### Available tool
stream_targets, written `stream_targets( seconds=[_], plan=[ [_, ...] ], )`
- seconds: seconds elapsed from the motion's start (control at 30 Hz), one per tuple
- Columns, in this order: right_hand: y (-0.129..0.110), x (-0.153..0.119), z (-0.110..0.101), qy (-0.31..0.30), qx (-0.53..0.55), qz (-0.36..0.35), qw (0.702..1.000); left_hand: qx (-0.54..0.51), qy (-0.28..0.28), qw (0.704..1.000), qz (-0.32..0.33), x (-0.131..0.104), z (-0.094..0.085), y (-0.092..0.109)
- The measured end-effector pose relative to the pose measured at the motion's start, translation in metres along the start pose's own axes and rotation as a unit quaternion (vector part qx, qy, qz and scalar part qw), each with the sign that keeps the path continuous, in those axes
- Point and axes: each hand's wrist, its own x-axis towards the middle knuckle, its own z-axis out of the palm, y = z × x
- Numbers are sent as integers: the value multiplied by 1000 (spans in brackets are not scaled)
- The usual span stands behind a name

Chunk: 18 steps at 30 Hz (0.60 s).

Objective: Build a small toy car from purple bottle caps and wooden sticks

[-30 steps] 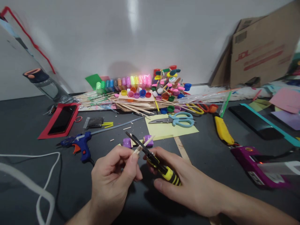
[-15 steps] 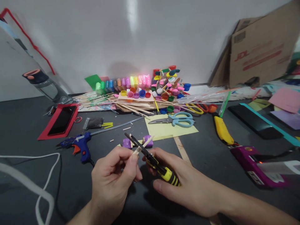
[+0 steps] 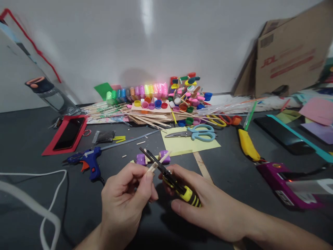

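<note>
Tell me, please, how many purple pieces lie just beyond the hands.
2: the left piece and the right piece, seen on either side of the pliers; more may be hidden.

Shows a plain pale wall rising behind the far edge of a dark surface; catches a bright upright streak of light above that edge's middle, with a soft shadow below.
</note>
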Motion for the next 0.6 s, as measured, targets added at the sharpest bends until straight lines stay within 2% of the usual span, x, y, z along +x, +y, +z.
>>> stream_targets(
  seconds=[0.43,0.6],
  plan=[
    [-1,2,1,-18,15,11,1000,9,-3,1000,-4,0,-1,-1],
    [1,2,1,-1,8,-2,1000,13,0,1000,-6,0,0,0]
  ],
)
